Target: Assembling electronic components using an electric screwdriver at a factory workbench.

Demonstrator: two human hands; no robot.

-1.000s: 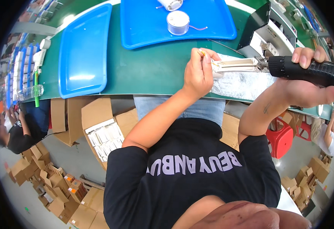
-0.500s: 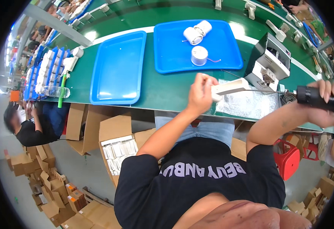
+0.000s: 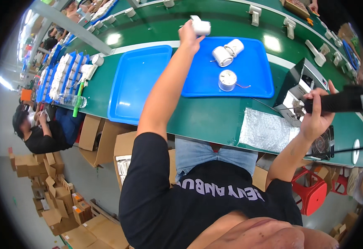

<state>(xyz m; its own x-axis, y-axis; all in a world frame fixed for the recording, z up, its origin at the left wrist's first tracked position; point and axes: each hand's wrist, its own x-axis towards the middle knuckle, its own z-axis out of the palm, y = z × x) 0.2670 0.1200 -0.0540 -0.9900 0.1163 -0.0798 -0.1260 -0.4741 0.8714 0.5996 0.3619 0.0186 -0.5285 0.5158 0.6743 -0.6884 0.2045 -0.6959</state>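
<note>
My left hand (image 3: 190, 36) grips a white fitting (image 3: 202, 28) – blurred, but seemingly finished – over the green belt (image 3: 229, 18); my right hand (image 3: 317, 116) curls around the black driver (image 3: 341, 101). Three white canisters (image 3: 227, 79) in the blue tray (image 3: 256, 62) look left to do.

Your left hand (image 3: 190, 39) partly covers the blurred white fitting (image 3: 202, 28); the black screwdriver (image 3: 340, 102) fades into the dark right edge; your sleeve (image 3: 150, 155) hides the carton's (image 3: 124, 143) middle.
</note>
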